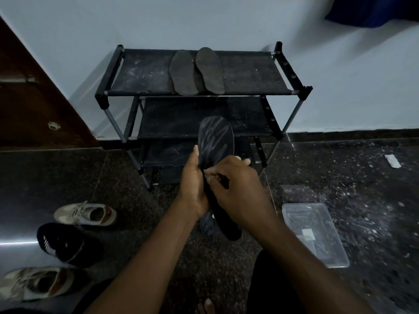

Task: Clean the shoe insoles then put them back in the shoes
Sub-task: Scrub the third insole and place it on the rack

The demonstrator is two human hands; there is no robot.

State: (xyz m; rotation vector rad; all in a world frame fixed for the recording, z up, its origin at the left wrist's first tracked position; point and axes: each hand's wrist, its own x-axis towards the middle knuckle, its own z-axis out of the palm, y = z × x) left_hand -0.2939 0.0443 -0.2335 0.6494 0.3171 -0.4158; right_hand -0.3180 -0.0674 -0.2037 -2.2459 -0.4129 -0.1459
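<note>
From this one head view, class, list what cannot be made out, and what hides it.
All in the head view:
1. Whether the right hand presses anything against the held insole: hidden by its curled fingers.
2. The dark item on the floor under the hands: mostly covered by the insole and left hand.
3. The nearest beige shoe: cut off by the left edge.
4. What the clear container holds: too blurred.

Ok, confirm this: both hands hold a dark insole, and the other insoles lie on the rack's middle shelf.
Wrong shelf. The head view shows the other insoles lying on the top shelf of the rack. The left hand and right hand do hold a dark insole.
</note>
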